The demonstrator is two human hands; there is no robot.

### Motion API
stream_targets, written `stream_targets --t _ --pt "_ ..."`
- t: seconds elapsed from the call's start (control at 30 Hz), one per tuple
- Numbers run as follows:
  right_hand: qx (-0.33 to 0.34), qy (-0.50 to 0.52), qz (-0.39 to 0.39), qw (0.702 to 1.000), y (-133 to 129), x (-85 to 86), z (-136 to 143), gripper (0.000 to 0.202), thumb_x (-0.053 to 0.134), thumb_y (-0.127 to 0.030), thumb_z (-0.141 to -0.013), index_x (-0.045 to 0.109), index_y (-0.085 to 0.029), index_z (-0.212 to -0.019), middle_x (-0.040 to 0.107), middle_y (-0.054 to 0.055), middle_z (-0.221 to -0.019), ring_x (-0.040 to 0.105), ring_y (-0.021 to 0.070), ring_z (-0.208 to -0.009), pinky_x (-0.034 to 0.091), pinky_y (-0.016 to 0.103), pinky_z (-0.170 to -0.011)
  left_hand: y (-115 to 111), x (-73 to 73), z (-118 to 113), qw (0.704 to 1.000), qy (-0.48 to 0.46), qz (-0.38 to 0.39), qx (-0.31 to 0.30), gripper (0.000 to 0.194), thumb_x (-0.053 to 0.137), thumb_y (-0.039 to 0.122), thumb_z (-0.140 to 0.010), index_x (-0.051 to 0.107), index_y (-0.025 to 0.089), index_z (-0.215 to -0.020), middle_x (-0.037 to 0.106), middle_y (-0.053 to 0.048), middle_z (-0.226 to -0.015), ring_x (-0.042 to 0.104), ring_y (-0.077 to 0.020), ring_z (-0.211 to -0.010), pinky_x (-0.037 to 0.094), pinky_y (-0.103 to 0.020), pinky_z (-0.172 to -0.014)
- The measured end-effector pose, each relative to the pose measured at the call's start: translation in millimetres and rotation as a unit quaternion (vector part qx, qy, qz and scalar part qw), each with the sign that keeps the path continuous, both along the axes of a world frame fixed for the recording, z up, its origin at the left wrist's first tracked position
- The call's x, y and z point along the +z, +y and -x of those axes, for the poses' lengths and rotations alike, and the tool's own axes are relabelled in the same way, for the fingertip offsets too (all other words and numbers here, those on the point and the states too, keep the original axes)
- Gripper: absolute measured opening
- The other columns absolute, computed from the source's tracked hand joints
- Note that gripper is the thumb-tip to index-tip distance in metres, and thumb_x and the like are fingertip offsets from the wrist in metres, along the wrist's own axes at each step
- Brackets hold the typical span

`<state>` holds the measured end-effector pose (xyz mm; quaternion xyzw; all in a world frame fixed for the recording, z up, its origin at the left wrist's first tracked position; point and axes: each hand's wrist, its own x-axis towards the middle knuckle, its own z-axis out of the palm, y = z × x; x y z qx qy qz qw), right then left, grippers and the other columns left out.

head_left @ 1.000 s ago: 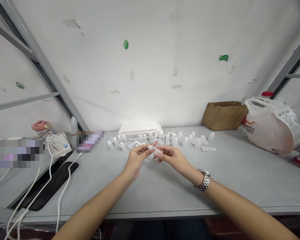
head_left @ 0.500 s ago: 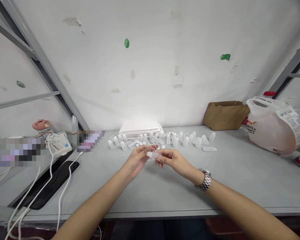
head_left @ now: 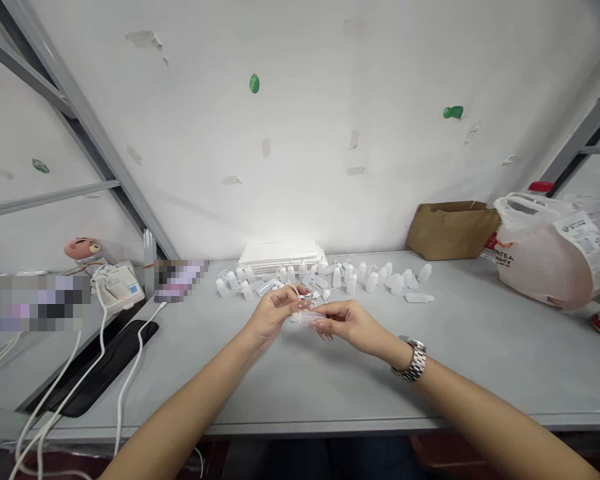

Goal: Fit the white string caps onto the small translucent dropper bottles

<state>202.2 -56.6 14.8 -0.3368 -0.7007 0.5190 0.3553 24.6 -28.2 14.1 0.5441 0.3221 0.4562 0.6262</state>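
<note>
Held lying on its side above the table is a small translucent squeeze bottle (head_left: 307,318), its neck pointing left. My right hand (head_left: 347,320) is closed around its body, thumb and fingers pinching it. My left hand (head_left: 275,313) is closed just above the neck, fingertips pinching a small white looped cap (head_left: 295,291); the fingers hide most of it. Behind my hands lie loose white caps (head_left: 326,294). Several similar bottles stand in a loose row, among them a capped bottle (head_left: 351,285), and one bottle (head_left: 420,298) lies flat at the right.
A stack of white sheets or boards (head_left: 280,252) lies against the wall. At the right are a brown cardboard box (head_left: 453,230) and a plastic bag (head_left: 545,260). White cables (head_left: 133,367), a black slab (head_left: 105,373) and a power strip (head_left: 120,287) are at the left.
The bottle and my right hand have shifted slightly lower. My left fingertips have moved from beside the bottle's neck to just above it, with the white loop now showing.
</note>
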Motion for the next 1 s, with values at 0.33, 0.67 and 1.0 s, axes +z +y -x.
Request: stream_targets --t 0.33,0.67,1.0 --pt "-0.014 -0.073 -0.068 0.995 0 -1.7 -1 0.024 0.055 -0.037 -0.08 0.065 -0.017 -0.074 0.047 -0.004 -0.055 0.038 0.0087 -0.053 0.034 0.023 -0.052 5 -4.6 1 0.997 0.06 -0.042 0.0 0.017 0.073 0.027 -0.059 0.061 0.016 -0.052 0.057 -0.006 -0.088 0.047 -0.0226 -0.104 0.036 -0.034 -0.087" --pt "-0.062 0.029 -0.055 0.996 1 -5.6 6 0.018 0.055 -0.034 -0.08 0.06 -0.017 -0.084 0.055 0.0 -0.067 0.049 0.0104 -0.059 0.042 0.025 -0.058 3 -3.7 -4 1.0 -0.026 0.011 -0.004 0.024 0.063 0.041 -0.07 0.068 0.017 -0.071 0.062 -0.007 -0.092 0.056 -0.02 -0.091 0.041 -0.034 -0.081" --pt "-0.26 -0.016 -0.137 0.956 -3 -5.3 6 0.023 0.058 -0.038 -0.077 0.058 -0.018 -0.09 0.058 0.001 -0.071 0.051 0.0131 -0.064 0.043 0.027 -0.06 -14 -7.5 -15 0.965 0.042 -0.154 0.206 0.026 0.069 0.029 -0.066 0.062 0.02 -0.089 0.064 -0.005 -0.097 0.056 -0.0209 -0.098 0.042 -0.037 -0.088"
